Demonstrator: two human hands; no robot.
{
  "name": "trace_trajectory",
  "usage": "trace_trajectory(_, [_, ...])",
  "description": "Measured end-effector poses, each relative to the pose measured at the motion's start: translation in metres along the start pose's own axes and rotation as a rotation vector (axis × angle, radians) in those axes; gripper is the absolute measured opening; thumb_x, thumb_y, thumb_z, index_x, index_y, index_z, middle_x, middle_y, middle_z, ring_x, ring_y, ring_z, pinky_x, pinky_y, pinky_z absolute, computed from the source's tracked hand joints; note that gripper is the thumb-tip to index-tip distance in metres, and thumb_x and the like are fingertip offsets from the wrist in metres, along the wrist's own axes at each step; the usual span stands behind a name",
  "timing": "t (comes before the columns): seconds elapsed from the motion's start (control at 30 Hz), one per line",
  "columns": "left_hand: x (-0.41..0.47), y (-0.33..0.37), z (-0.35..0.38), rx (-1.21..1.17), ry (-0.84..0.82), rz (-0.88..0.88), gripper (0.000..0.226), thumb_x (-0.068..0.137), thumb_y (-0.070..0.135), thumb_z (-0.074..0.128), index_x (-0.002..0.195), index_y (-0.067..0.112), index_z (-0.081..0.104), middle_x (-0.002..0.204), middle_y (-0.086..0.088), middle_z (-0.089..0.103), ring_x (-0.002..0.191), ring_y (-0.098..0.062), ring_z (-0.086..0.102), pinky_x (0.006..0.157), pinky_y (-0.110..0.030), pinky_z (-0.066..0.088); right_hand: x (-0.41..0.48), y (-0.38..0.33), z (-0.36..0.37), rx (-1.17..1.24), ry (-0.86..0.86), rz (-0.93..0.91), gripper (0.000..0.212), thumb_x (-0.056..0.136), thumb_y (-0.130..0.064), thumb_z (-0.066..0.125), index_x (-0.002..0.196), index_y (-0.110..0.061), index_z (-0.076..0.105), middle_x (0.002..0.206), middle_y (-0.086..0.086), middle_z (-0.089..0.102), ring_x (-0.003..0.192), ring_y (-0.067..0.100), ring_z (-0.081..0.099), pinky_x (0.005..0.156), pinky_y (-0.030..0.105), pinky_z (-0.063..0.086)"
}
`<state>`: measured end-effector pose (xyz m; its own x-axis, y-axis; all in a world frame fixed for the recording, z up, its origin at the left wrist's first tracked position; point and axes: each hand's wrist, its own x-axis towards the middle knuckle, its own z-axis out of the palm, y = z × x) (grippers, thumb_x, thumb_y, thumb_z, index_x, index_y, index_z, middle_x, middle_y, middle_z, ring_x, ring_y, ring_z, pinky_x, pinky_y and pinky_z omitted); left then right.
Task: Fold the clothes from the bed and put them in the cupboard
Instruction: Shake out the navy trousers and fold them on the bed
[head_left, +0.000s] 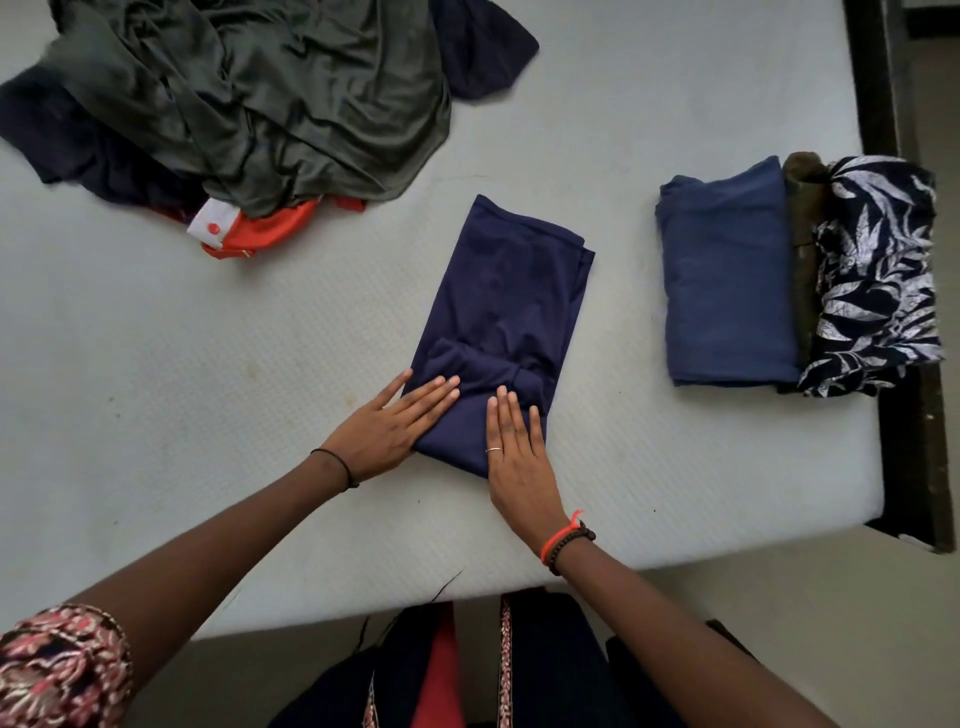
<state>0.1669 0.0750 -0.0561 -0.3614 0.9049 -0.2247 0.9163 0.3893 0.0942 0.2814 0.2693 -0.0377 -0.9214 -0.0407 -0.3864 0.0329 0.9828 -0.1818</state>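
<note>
The half-folded navy-blue jersey garment (514, 291) lies mid-way across the pale grey bed mattress (208, 389), its near end bunched into a lump. Both hands press that end at 6 o'clock. The left hand (387, 428) and right hand (519, 457) lie flat, each grip apart, fingers straight and clasping nothing. The risk, as I judge it, is that the thin cloth slides or the lump springs loose when the pressure lifts, leaving a lopsided fold. At 3 o'clock the folded blue top (727, 280) and leaf-print piece (878, 275) sit at the bed's edge, where a careless sweep could tip them off.
</note>
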Motion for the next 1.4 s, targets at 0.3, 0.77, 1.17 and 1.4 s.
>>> trace_trajectory(0.3, [-0.019, 0.000, -0.064, -0.332, -0.374, -0.041, 0.073, 0.081, 0.042, 0.011, 0.148, 0.018, 0.027, 0.147, 0.000, 0.041, 0.133, -0.012, 0.042, 0.116, -0.036, 0.017, -0.030, -0.009, -0.038, 0.422, -0.329, -0.107, 0.070, 0.089, 0.002, 0.033, 0.150, 0.000, 0.001, 0.159, 0.014, 0.002, 0.147, 0.025, 0.000, 0.120, 0.035, 0.008])
trace_trajectory(0.77, [0.061, -0.090, -0.116, -1.364, -0.394, -0.644, 0.010, 0.084, 0.017, 0.069, 0.093, 0.021, 0.070, 0.087, 0.004, 0.072, 0.082, -0.004, 0.065, 0.079, -0.016, 0.053, 0.053, 0.094, -0.126, 1.136, -0.309, 0.273, 0.020, 0.089, -0.002, 0.059, 0.104, -0.015, 0.063, 0.089, 0.004, 0.067, 0.077, 0.010, 0.061, 0.074, 0.022, 0.049])
trace_trajectory(1.17, [0.123, -0.103, -0.072, -1.141, -0.022, -0.956, 0.028, 0.088, 0.022, 0.065, 0.111, 0.007, 0.064, 0.101, -0.005, 0.064, 0.094, -0.014, 0.057, 0.082, -0.024, 0.044, 0.127, 0.130, -0.105, 0.895, -0.052, 0.413, 0.013, 0.090, -0.015, 0.062, 0.100, -0.009, 0.066, 0.103, 0.008, 0.069, 0.092, 0.016, 0.061, 0.083, 0.023, 0.048])
trace_trajectory(1.4, [0.079, -0.030, -0.050, -1.259, 0.402, -1.561, 0.025, 0.095, 0.035, 0.051, 0.097, 0.010, 0.055, 0.099, -0.009, 0.060, 0.091, -0.022, 0.057, 0.083, -0.031, 0.044, 0.124, 0.109, -0.099, 0.925, -0.168, 0.438, 0.052, 0.072, -0.047, 0.078, 0.102, -0.012, 0.056, 0.094, -0.005, 0.060, 0.086, 0.011, 0.058, 0.076, 0.027, 0.048])
